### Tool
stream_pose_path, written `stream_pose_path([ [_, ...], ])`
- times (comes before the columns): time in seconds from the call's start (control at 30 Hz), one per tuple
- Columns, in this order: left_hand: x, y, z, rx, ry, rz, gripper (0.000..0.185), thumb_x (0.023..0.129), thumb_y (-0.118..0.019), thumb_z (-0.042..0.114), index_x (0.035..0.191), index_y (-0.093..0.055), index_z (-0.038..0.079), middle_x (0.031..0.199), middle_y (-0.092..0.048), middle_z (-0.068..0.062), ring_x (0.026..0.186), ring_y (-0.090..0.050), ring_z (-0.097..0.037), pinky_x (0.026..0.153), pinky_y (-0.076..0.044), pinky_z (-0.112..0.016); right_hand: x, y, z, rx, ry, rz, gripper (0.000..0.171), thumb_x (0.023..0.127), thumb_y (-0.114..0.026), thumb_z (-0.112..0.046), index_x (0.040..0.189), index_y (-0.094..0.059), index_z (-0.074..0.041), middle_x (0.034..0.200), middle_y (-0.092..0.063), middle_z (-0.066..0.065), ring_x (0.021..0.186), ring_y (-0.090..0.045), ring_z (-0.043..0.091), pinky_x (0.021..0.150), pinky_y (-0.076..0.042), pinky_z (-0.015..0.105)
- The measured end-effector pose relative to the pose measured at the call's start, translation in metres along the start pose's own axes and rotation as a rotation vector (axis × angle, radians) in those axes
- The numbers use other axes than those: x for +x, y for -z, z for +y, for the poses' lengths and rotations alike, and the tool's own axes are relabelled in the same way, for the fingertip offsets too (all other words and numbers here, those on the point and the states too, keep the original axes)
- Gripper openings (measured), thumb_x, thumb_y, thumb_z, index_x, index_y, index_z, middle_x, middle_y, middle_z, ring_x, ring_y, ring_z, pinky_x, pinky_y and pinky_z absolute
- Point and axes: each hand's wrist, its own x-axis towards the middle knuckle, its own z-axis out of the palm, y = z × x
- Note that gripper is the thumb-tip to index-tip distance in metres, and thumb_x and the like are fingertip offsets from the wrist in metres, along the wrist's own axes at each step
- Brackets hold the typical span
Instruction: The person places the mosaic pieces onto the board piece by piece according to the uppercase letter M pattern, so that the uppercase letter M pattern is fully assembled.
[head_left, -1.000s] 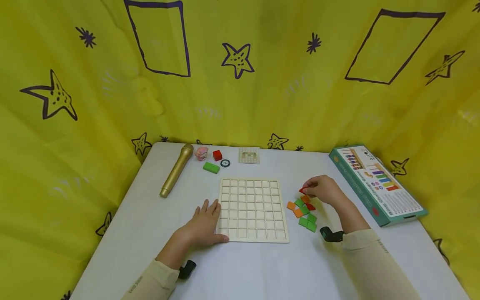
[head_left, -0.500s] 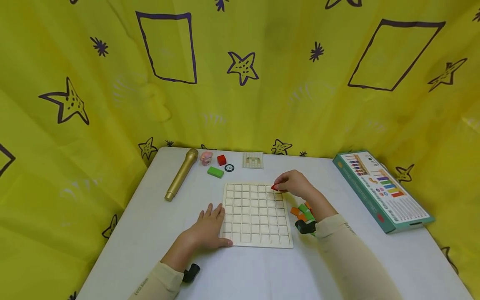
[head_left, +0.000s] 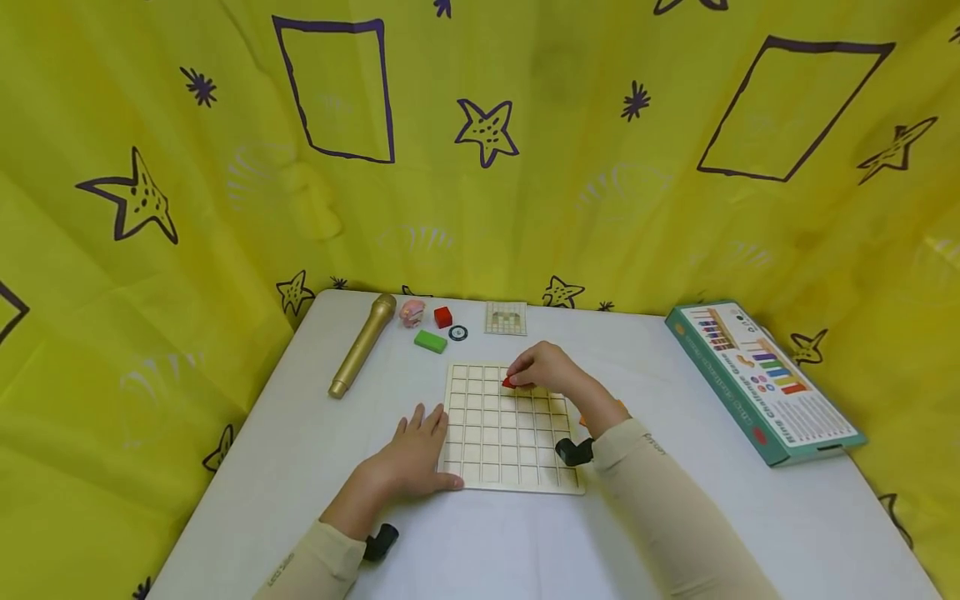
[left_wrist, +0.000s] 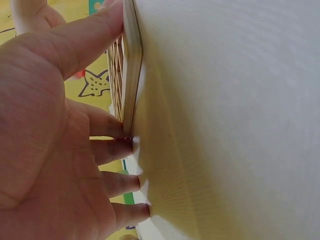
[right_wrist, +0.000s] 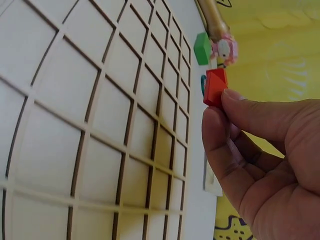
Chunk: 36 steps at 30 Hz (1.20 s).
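Observation:
A pale wooden grid board (head_left: pixel 495 442) (right_wrist: pixel 100 125) (left_wrist: pixel 131 65) lies in the middle of the white table (head_left: pixel 315 433). My right hand (head_left: pixel 542 367) (right_wrist: pixel 260 165) hovers over the board's far rows and pinches a small red square tile (head_left: pixel 510 382) (right_wrist: pixel 215 88) between thumb and fingertips. My left hand (head_left: pixel 415 450) (left_wrist: pixel 55 150) lies flat on the table, its fingers straight against the board's left edge and the thumb along its near corner. Behind my right forearm a bit of an orange tile (head_left: pixel 618 407) shows; the other loose tiles are hidden.
Along the far side of the table lie a gold microphone (head_left: pixel 363 343), a pink figure (head_left: pixel 412 312), a red cube (head_left: pixel 443 317), a green block (head_left: pixel 431 341), a black disc (head_left: pixel 458 333) and a small pattern card (head_left: pixel 506 318). A teal game box (head_left: pixel 761 381) lies at the right. Yellow cloth surrounds the table.
My right hand lifted a red tile from the pile at the right and carried it leftward over the board's far rows. The left hand stayed against the board.

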Motion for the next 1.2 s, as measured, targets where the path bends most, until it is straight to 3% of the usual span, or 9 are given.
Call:
stream_pose_path([
  [0.5, 0.0, -0.001, 0.001, -0.011, -0.016, -0.005, 0.11, 0.081, -0.073, 0.064, 0.156, -0.028, -0.003, 0.164, -0.021, -0.019, 0.151, -0.01, -0.045, 0.117, -0.017, -0.061, 0.013, -0.034, -0.015, -0.127, 0.072, -0.048, 0.006, 0.087, -0.079, -0.012, 0.089, -0.077, -0.007, 0.081, -0.071, -0.002, 0.077, -0.06, 0.014, 0.069, -0.051, 0.027],
  [0.8, 0.0, 0.002, 0.001, 0.003, -0.008, -0.003, 0.11, 0.081, -0.073, 0.064, 0.156, -0.029, -0.003, 0.164, -0.021, -0.018, 0.151, -0.01, -0.044, 0.118, -0.018, -0.061, 0.02, -0.046, -0.017, -0.097, 0.063, -0.082, 0.005, 0.088, -0.078, -0.01, 0.088, -0.077, -0.005, 0.08, -0.07, -0.001, 0.073, -0.06, 0.014, 0.067, -0.053, 0.026],
  [1.2, 0.0, 0.003, 0.003, 0.004, -0.005, 0.002, 0.109, 0.081, -0.074, 0.062, 0.155, -0.029, -0.004, 0.164, -0.022, -0.019, 0.15, -0.01, -0.046, 0.117, -0.018, -0.062, 0.023, -0.053, -0.021, -0.186, 0.073, -0.091, 0.005, 0.088, -0.078, -0.009, 0.088, -0.077, -0.005, 0.078, -0.068, -0.001, 0.07, -0.057, 0.013, 0.063, -0.049, 0.024],
])
